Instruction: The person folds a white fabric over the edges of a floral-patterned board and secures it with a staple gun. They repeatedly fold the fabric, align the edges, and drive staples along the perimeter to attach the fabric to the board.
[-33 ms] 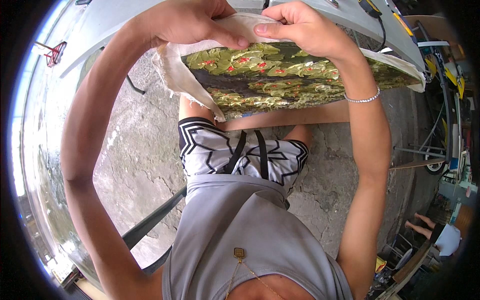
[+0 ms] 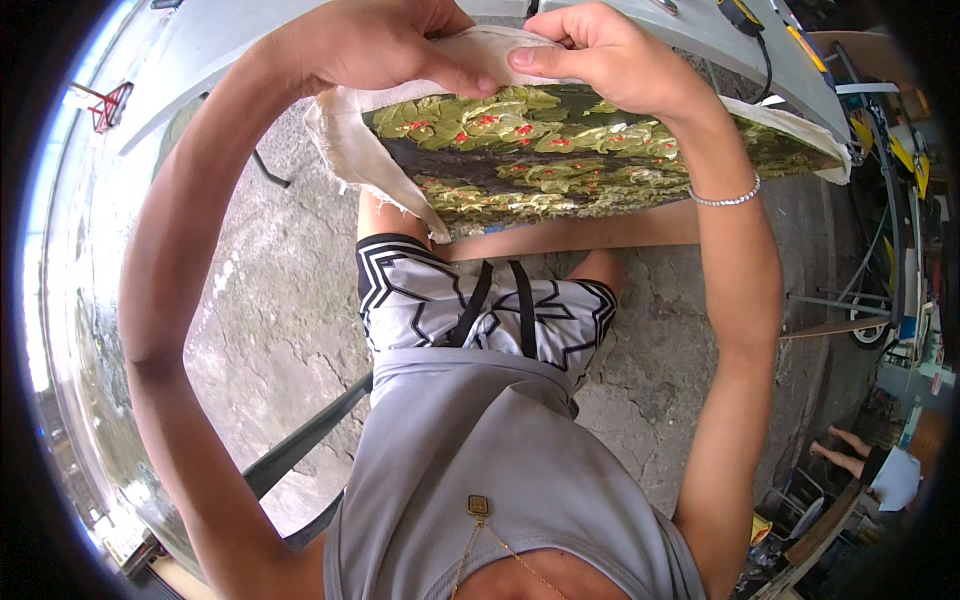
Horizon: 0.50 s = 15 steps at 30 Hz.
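A canvas painting (image 2: 530, 155) of thick green strokes with red dabs lies across my lap, with frayed white fabric margins along its left and upper sides. My left hand (image 2: 390, 50) pinches the top white margin from the left, thumb just above the painted area. Just to its right, my right hand (image 2: 610, 60) grips the same margin, thumb pressed on the cloth. Their fingertips behind the fabric are partly hidden. Beneath the painting shows the edge of a tan board (image 2: 580, 230).
A pale tabletop (image 2: 200, 70) spans the upper edge, carrying a yellow tool (image 2: 738, 15) with a black cord. A folding metal frame (image 2: 850, 300) stands at right. Another person's bare legs (image 2: 845, 450) show at lower right. Under me is cracked concrete floor (image 2: 640, 400) and a dark chair frame (image 2: 300, 450).
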### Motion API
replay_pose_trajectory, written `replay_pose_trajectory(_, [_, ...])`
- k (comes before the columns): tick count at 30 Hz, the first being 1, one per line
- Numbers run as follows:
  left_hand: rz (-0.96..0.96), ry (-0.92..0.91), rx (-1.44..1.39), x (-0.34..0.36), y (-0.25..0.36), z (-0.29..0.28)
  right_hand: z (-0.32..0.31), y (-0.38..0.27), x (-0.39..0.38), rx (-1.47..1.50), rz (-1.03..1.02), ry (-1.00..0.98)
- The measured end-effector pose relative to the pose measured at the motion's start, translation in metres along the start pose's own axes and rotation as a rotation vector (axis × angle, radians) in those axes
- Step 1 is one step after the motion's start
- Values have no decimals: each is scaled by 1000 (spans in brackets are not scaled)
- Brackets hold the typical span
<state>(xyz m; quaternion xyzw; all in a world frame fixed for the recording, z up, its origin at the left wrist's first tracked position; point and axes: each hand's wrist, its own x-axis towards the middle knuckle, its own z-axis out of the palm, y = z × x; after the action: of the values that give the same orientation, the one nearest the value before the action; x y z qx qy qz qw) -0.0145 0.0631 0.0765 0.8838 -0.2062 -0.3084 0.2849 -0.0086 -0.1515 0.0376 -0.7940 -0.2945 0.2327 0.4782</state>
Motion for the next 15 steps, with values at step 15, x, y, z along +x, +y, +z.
replay_pose_trajectory(15, [411, 717, 452, -9, -17, 49, -3, 2, -1, 111, -23, -106])
